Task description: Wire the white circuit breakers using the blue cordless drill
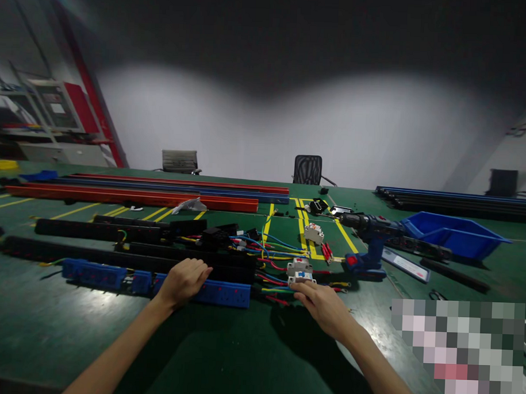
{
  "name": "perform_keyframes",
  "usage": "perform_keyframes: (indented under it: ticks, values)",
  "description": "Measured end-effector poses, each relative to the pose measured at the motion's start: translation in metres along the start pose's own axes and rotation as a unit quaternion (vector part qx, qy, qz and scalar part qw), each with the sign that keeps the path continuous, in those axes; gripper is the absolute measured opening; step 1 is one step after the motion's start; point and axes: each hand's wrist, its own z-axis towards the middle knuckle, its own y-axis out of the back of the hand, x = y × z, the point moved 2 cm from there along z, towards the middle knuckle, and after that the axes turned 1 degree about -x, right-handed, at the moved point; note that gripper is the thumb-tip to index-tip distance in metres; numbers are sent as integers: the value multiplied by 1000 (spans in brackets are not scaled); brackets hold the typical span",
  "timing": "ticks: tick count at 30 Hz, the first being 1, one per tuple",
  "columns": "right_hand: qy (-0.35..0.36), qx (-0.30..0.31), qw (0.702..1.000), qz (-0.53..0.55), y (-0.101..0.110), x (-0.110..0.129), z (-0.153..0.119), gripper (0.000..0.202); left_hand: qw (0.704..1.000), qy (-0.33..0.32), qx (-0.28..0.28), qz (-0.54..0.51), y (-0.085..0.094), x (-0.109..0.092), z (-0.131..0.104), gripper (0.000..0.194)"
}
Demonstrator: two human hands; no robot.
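Leaning in from the near edge of the counter (223, 356), two bare forearms reach the parts in the middle. The left hand (184, 283) is curled over the blue socket strip (227, 293), perhaps to steady it; the fingers' undersides are hidden, so I cannot tell whether its grip clasps anything. The right hand (322, 305) has its fingertips at the near edge of a white switch (303, 277), the grip narrow, though whether it pinches or merely rests there is unclear.

That switch lies just beyond the right end of the strip, among coloured wires (274, 290), a place that presumably suits their short reach. A second switch (298, 265) sits just behind it. Black bars (88, 253) lie lengthwise behind the strip, probably to keep their wired ends together. The drill (375, 250) stands on its base to the right, seemingly parked within reach, near the blue bin (464, 241).
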Motion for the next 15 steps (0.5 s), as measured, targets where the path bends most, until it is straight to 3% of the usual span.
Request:
perform_keyframes:
  ticks: [9,15]
  values:
    - [-8,-11,1000,2,-2,0,3,37,999,-5,23,25,-1,4,9,41]
    - [-7,-10,1000,0,-2,3,2,38,1000,-4,9,17,1,4,4,42]
